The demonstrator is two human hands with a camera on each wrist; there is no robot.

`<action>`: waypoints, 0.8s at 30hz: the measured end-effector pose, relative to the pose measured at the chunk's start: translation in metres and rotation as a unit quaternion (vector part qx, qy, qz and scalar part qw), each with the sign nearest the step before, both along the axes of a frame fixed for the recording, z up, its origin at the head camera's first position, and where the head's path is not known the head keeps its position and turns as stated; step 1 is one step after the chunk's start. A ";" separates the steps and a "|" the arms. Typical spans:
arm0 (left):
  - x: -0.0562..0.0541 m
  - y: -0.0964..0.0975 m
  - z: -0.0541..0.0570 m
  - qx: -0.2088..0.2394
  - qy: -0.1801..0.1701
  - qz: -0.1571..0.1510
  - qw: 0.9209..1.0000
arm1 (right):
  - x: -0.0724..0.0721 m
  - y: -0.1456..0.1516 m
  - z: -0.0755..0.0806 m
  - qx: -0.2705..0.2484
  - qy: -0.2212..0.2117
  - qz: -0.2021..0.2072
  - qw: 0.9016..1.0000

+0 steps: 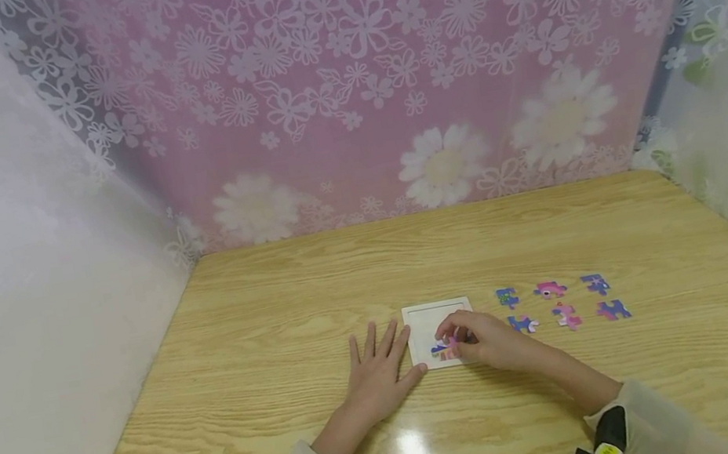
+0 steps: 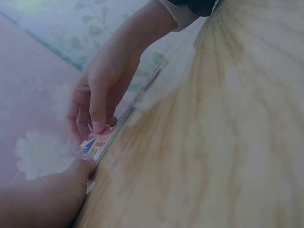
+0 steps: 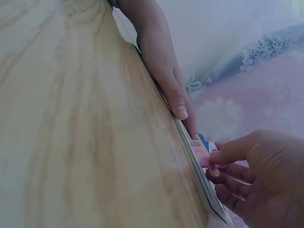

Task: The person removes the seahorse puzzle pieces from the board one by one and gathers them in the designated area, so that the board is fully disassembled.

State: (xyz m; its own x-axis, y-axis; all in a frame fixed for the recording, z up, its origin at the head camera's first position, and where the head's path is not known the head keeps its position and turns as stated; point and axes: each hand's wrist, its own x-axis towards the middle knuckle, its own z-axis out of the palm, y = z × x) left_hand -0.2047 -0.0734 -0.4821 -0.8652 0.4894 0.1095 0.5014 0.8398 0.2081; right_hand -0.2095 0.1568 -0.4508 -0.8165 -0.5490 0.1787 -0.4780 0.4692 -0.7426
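A white square puzzle tray (image 1: 423,319) lies on the wooden table. My left hand (image 1: 375,378) rests flat with spread fingers at the tray's left side, its thumb on the near left corner. Over the tray's near part, my right hand (image 1: 499,340) pinches a pink puzzle piece (image 3: 204,160) between thumb and fingers. Right beside that piece, blue and orange puzzle parts (image 1: 443,353) show in the tray's near edge area, partly hidden by the fingers. In the left wrist view, the pinched piece (image 2: 100,137) stands close over the tray.
To the right of the tray, several loose puzzle pieces lie in two rows, among them a pink one with an eye (image 1: 550,290) and a blue one with a star (image 1: 595,284). A flowered pink curtain (image 1: 330,105) hangs behind the table (image 1: 275,296).
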 end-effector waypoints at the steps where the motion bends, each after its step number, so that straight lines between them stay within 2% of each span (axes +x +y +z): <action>1: 0.000 0.000 0.000 -0.001 -0.001 0.000 1.000 | 0.000 0.000 0.000 -0.001 -0.001 0.000 1.000; 17: 0.001 0.000 0.000 0.004 -0.001 -0.002 1.000 | 0.000 0.003 0.010 -0.026 0.010 0.004 1.000; 24: 0.001 0.000 0.001 0.006 -0.001 -0.003 1.000 | 0.004 0.011 0.024 -0.020 0.005 -0.004 1.000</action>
